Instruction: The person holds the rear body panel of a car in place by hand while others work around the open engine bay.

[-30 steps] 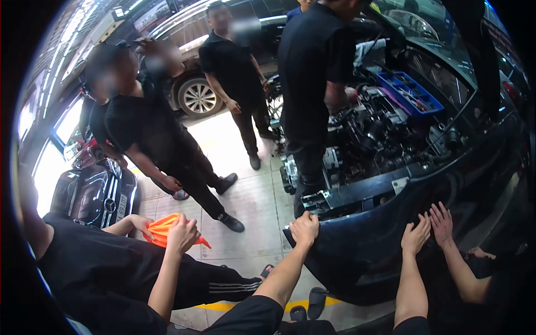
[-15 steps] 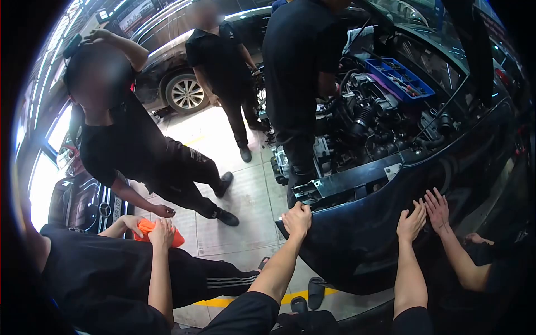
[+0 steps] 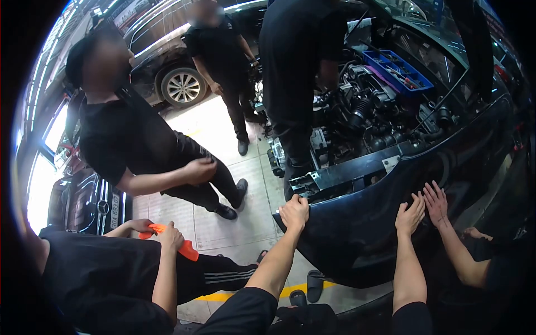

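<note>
My left hand [image 3: 294,214] is curled over the front corner of the dark car fender [image 3: 346,240], its fingers wrapped over the top edge. My right hand [image 3: 410,213] lies on the fender's outer face, fingers stretched out and holding nothing. Just right of it, a co-worker's hand [image 3: 435,204] presses on the same panel. Behind the fender is the exposed engine [image 3: 363,111], with a blue tool tray [image 3: 427,88] resting on the far side.
At the left, a person [image 3: 100,273] holds an orange cloth [image 3: 188,251]. Another person [image 3: 128,134] stands behind. Someone [image 3: 290,67] leans over the engine bay. Sandals [image 3: 315,286] are on the floor. A Mercedes front [image 3: 103,206] and a car wheel [image 3: 183,87] show beyond.
The view has shifted, so the car sits slightly further left and higher. The person at the left has turned and brought a forearm across the body. The orange cloth has changed shape. My hands keep their places.
</note>
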Available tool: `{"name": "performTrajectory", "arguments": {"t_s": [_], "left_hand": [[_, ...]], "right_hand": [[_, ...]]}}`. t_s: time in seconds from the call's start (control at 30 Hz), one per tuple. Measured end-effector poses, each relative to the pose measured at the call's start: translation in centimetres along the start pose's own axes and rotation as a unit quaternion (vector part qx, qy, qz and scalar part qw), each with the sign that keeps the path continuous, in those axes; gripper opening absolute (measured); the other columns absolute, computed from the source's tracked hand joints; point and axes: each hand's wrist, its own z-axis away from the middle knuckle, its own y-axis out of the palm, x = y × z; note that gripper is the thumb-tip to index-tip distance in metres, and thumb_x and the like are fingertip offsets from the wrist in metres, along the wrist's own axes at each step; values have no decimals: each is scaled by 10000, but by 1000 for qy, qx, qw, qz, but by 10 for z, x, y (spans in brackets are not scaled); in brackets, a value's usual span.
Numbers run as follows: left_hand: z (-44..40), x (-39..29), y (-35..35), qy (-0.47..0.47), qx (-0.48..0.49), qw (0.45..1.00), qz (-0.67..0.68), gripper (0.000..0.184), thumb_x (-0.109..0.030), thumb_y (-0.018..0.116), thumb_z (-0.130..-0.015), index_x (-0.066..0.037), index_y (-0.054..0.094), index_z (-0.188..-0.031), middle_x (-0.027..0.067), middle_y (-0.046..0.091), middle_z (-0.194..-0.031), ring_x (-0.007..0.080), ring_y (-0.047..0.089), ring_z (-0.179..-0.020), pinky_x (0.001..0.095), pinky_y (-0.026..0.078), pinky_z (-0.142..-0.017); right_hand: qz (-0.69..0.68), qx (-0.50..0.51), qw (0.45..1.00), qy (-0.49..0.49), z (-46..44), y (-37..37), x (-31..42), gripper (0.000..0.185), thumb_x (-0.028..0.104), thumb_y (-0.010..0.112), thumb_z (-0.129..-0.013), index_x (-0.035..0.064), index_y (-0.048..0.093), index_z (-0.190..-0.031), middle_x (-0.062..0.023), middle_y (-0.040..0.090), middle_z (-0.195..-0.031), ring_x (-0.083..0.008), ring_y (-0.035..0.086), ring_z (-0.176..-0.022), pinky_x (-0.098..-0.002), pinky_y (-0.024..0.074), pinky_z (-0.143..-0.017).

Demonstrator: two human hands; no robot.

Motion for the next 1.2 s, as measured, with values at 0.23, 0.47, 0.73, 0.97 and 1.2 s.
{"name": "performTrajectory", "arguments": {"t_s": [0.23,0.47,0.73,0.97,1.2], "left_hand": [[1,-6,-11,-5,20,1000,16,334,-339,483,-863,-83,696,-867,205,694,-808,394,661,-800,456,436,-804],[1,-4,-12,-10,29,999,27,335,-350,474,-871,-82,673,-838,207,683,-787,393,651,-798,463,419,-802],[4,-3,-10,16,-5,1000,20,315,-335,482,-854,-99,685,-805,178,686,-748,371,661,-744,462,428,-765],[3,-3,-10,7,11,1000,18,339,-340,471,-857,-87,694,-824,197,686,-754,380,663,-752,456,431,-784],[2,-5,-8,7,-6,1000,10,319,-320,486,-853,-88,703,-826,198,687,-765,398,656,-747,472,448,-783]], "right_hand": [[-5,-4,1000,-4,0,0,0,409,160,539,-875,75,523,-1274,-118,460,-1431,-311,384,-1374,-490,306,-1113],[-10,13,1000,14,1,-2,1,410,137,550,-877,58,511,-1278,-139,439,-1446,-310,359,-1394,-483,287,-1133],[-17,-5,1000,7,1,-3,2,400,115,557,-871,57,514,-1264,-144,444,-1436,-308,375,-1381,-472,296,-1130],[-3,17,1000,7,2,-3,-1,421,135,538,-885,72,479,-1297,-141,421,-1459,-301,360,-1395,-472,278,-1144],[-22,-8,1000,-7,0,-2,-1,420,155,557,-855,78,511,-1265,-130,448,-1442,-323,380,-1376,-494,302,-1116]]}}
